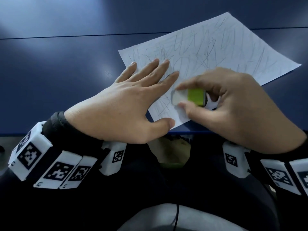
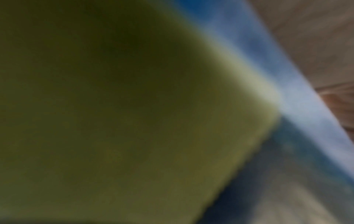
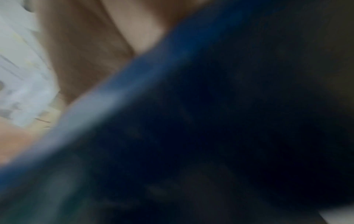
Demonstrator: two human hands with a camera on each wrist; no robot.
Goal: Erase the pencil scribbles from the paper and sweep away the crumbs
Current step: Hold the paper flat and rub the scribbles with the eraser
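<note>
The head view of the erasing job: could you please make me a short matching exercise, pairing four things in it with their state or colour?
Things:
1. left hand
2. right hand
3. paper
4. table

States:
A. dark blue
B. pinching the eraser
C. covered in pencil scribbles
D. spread flat, pressing the sheet down

Pairs: 1-D, 2-B, 3-C, 4-A

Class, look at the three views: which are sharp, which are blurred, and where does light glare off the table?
Head view: mostly sharp; pale glare patches on the blue table; the right hand and eraser are slightly motion-blurred, while the left hand on the paper is crisp. Left wrist view: wholly out of focus, an olive blur and a blue strip. Right wrist view: blurred and dark.
</note>
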